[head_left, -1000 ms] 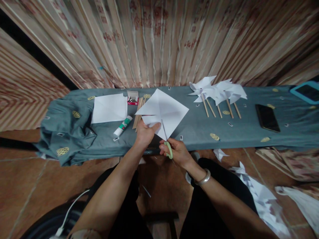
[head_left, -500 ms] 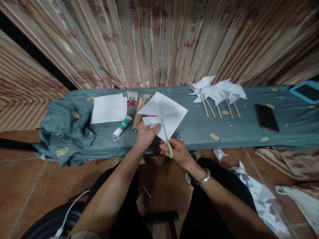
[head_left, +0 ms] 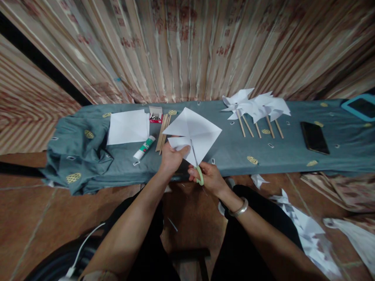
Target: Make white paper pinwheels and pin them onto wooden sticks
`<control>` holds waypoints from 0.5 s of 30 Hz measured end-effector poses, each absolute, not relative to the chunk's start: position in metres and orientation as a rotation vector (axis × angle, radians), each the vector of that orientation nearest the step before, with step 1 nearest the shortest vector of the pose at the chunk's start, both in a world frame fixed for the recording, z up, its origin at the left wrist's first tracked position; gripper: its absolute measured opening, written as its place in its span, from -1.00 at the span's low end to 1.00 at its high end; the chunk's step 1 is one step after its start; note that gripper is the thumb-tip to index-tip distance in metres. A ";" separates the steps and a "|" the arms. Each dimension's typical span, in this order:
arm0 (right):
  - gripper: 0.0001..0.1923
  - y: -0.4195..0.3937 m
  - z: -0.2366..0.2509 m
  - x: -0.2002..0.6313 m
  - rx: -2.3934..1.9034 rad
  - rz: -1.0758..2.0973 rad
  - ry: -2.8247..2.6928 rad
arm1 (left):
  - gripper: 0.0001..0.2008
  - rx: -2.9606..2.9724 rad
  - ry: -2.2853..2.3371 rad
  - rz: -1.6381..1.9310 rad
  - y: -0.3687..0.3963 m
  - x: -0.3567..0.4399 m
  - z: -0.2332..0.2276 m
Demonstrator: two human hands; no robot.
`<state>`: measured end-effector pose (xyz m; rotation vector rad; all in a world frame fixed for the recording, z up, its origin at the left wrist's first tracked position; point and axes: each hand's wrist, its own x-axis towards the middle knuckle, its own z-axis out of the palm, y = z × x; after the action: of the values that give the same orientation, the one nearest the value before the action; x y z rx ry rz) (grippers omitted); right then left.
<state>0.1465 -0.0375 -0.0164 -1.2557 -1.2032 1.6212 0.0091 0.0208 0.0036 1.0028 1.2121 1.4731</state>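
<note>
My left hand (head_left: 172, 155) pinches a white square sheet of paper (head_left: 202, 128) near its left corner, thumb on top. One slit runs in from the left corner. My right hand (head_left: 209, 177) grips scissors with light green handles (head_left: 200, 176), their blades lying along a second cut that rises from the near corner toward the middle. Left of the paper lie several wooden sticks (head_left: 161, 136), a glue stick (head_left: 144, 147) and an open red box (head_left: 155, 114) of small metallic pieces.
A stack of white paper (head_left: 128, 127) lies at the left of the cloth-covered table (head_left: 234, 156). Several paper pinwheels on sticks (head_left: 258, 106) rest at the back right, beside a black phone (head_left: 314, 137) and a blue-framed device (head_left: 359, 107). Folded white paper (head_left: 307, 230) lies low on the right.
Very little differs. The scissors and both hands hold nearly the same place on the paper, and the view has shifted slightly.
</note>
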 end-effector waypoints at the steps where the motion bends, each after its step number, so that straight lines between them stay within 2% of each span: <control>1: -0.61 -0.037 -0.017 0.147 -1.259 1.619 -1.210 | -0.73 1.007 1.215 1.474 0.021 0.009 0.004; 7: -0.60 -0.037 -0.016 0.147 -1.274 1.598 -1.228 | -0.74 1.003 1.212 1.465 0.020 0.009 0.005; 15: -0.60 -0.037 -0.012 0.142 -1.275 1.631 -1.134 | -0.63 0.897 1.192 1.475 0.017 0.011 0.009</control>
<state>0.1422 -0.0368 -0.0119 -1.2751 -1.1338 1.6314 0.0106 0.0175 0.0086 0.8975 1.1920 1.4752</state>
